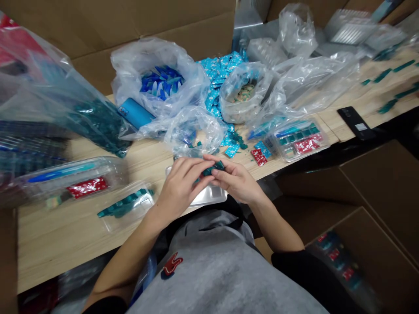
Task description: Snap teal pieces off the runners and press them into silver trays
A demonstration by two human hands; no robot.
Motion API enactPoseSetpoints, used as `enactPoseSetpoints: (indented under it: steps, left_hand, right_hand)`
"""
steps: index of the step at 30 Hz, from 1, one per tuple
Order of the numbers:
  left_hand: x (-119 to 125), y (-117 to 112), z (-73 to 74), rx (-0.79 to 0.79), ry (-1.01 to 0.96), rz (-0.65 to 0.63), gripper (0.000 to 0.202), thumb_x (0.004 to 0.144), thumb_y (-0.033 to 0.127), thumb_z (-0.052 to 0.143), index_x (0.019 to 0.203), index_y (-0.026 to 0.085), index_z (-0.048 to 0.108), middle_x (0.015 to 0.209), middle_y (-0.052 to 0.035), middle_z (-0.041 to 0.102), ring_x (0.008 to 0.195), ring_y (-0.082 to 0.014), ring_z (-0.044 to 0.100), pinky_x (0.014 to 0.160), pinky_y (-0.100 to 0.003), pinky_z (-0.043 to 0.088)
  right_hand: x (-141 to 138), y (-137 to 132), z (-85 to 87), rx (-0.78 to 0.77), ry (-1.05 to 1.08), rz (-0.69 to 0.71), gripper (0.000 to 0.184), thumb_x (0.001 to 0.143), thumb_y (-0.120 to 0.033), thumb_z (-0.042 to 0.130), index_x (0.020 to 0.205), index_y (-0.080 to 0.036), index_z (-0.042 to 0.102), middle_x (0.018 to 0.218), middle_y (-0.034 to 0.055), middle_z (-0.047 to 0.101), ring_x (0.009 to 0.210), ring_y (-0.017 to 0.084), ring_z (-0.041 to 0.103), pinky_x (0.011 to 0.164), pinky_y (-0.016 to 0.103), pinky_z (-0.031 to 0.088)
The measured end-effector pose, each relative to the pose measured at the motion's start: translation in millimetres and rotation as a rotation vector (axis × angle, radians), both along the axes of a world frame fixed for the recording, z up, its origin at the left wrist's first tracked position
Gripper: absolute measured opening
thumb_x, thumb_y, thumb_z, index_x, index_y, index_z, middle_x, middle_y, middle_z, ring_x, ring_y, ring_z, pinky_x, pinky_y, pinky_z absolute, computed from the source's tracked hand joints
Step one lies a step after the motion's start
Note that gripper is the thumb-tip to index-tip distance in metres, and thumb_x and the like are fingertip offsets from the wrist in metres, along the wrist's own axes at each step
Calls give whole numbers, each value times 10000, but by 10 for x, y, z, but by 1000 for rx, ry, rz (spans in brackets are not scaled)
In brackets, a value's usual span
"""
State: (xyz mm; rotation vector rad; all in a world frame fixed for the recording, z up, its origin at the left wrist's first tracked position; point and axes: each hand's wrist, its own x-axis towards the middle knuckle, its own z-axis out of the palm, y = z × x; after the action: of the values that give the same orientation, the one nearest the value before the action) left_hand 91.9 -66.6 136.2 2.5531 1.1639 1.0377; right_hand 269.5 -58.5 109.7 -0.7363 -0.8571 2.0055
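Observation:
My left hand (181, 183) and my right hand (238, 179) meet in front of my body, fingers closed around a row of small glossy teal pieces (214, 168). My fingers partly hide the row, and its exact kind does not show. Right below them, at the table edge, is a clear plastic tray (209, 196) with moulded compartments. To the left lies another clear tray (144, 203) with a slanting row of teal pieces (126, 203) across it. A filled clear case (299, 138) on the right holds teal pieces, a blue pen-like stick and a red printed packet.
Behind my hands stand plastic bags (196, 85), one with blue pen-like sticks (162, 82), another with small pale pieces (244, 93). Blue packets (221, 69) are heaped between them. A large bag of teal pieces (98, 122) leans at left. A black phone (356, 122) lies at right; cardboard boxes (376, 183) stand below.

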Motion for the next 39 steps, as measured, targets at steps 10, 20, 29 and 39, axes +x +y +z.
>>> enactPoseSetpoints:
  steps: [10,20,29,39]
  left_hand:
    - [-100,29,-6,-323,-88,-114,341,943,252,582,1282,257,544,1067,-36,638,992,-162,594,866,-309,515]
    - [-43,-29,-14,-184,-154,-37,149,933,245,603,1079,225,585,1004,-23,654,956,-155,609,819,-291,517]
    - [-282,30,-146,-109,135,-48,218,963,265,545,1166,216,611,995,-59,698,899,-192,643,798,-339,537]
    - [-110,30,-182,94,298,-89,232,953,289,549,1126,147,612,858,-60,661,774,-196,569,709,-314,495]
  right_hand:
    - [79,-14,35,112,-118,-43,395,791,-287,745,1178,-233,683,1166,18,707,985,122,689,923,302,585]
    - [20,5,38,42,-48,-10,349,710,-415,815,934,-186,678,851,-23,695,794,89,696,835,274,609]
    - [288,77,-14,138,-186,-284,284,775,-367,772,971,-190,666,903,17,725,841,135,731,825,309,617]
    - [325,58,-106,235,-289,-238,374,798,-410,737,1075,-167,673,855,15,704,691,99,687,614,219,580]
